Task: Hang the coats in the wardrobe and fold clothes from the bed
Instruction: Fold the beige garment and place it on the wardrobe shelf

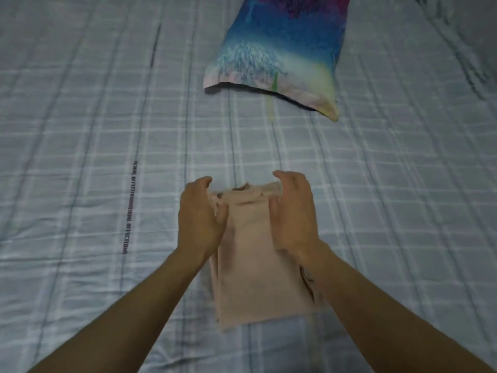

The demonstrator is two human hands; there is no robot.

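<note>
A pale pink garment (255, 270) lies folded into a narrow strip on the bed, running from near me toward its collar end. My left hand (200, 214) grips the garment's far left corner, fingers curled over the edge. My right hand (293, 211) grips the far right corner the same way, thumb pressed on top of the cloth. Both forearms reach in from the bottom of the view, and the right one covers part of the garment's right edge.
The bed is covered by a light blue checked sheet (94, 157) with a printed text stripe at the left. A colourful blue, purple and yellow pillow (279, 52) lies beyond the garment, toward the upper right.
</note>
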